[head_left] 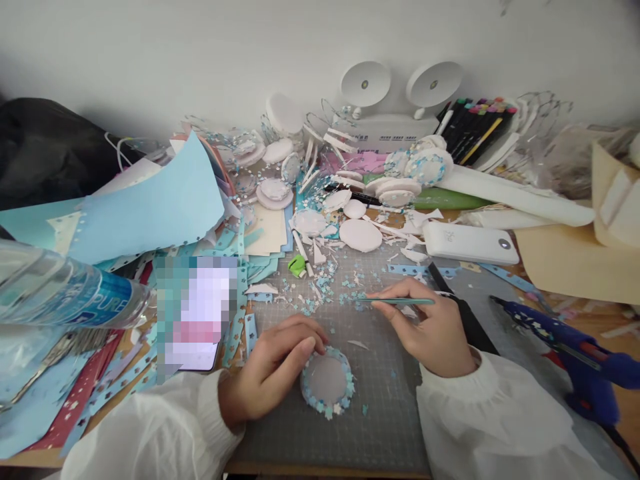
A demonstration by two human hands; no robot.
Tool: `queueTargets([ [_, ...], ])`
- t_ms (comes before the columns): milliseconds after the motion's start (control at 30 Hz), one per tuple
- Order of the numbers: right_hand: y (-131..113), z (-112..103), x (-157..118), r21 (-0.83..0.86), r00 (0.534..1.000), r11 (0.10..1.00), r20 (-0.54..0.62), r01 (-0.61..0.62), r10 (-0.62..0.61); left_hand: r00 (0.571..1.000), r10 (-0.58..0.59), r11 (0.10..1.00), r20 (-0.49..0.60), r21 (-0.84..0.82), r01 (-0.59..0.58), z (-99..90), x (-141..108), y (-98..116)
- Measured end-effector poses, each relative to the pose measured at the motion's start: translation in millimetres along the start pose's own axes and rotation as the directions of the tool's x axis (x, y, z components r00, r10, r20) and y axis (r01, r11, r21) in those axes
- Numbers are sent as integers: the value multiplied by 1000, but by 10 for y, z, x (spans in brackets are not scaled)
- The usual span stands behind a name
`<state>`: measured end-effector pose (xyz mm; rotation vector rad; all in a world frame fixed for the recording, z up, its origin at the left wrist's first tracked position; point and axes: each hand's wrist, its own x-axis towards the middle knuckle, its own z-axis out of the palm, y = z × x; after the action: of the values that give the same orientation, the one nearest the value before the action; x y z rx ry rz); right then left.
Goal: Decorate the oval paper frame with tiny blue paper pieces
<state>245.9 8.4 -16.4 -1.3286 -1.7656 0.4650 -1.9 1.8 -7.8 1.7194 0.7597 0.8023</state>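
Near the front of the grey cutting mat lies a round white disc with small blue and white flower pieces around its rim. My left hand rests at the disc's upper left edge, its fingers together and curved over the rim; whatever lies beneath the fingertips is hidden. To the right, my right hand is closed in a pinch on teal tweezers. The tweezers point left, their tips among scattered blue flower pieces.
A phone and a water bottle are at the left. A blue glue gun lies at the right, below a white power bank. White discs, paper scraps and a twin-headed lamp stand behind.
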Motion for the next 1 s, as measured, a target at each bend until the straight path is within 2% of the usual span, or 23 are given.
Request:
queueTargets([
  [233, -62, -3, -13, 144, 1000, 990, -30, 4, 1, 995, -43, 999, -85, 29, 46, 7, 38, -19],
  [333, -123, 32, -29, 260, 997, 964, -63, 56, -41, 989, -58, 997, -138, 41, 64, 14, 41, -45],
  [533, -238, 148, -81, 430, 984, 886, -47, 175, -172, 977, -77, 997, -201, 13, 81, 41, 30, -123],
  [833, -330, 170, -102, 411, 948, 868, 30, 278, -318, 980, -50, 998, -195, 19, 55, 55, 42, -130],
  [933, -340, 159, -98, 427, 950, 864, 35, 266, -309, 981, -22, 999, -195, 45, 31, 51, 40, -114],
  [1000, -324, 144, -94, 414, 965, 877, -12, 243, -262, 978, -6, 998, -206, 63, 19, 43, 38, -103],
])
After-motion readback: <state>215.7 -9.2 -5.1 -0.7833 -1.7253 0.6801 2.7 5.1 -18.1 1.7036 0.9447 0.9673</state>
